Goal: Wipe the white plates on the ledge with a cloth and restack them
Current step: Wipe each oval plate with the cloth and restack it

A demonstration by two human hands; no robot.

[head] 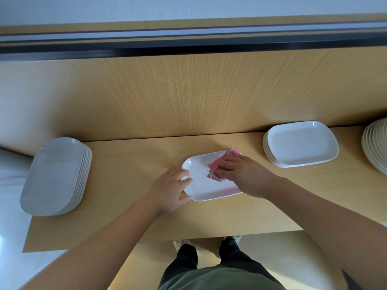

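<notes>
- A single white plate (211, 183) is laid flat on the wooden ledge (125, 206), near the middle and a little towards its back edge.
- The plate's left rim is gripped by the left hand (170, 191): the fingers are curled over the top of the rim and the thumb is set against the near edge, so that the rim is pinched between them.
- A pink cloth (222, 164) is pressed onto the right part of the plate by the right hand (240, 174). The fingers are laid flat and slightly spread on top of the cloth, not closed around it.
- Part of the cloth is seen beyond the fingertips, at the plate's far right corner.
- A tall stack of plates (56, 176) is placed at the left end of the ledge, well apart from the plate being handled.
- A lower stack (301, 143) is placed to the right, against the wooden wall panel (188, 91), near the right hand but not touched by it.
- A further pile of cream dishes (377, 147) is cut off by the right border.
- Dark trousers (188, 262) and pale shoes (180, 243) are seen below the ledge.
</notes>
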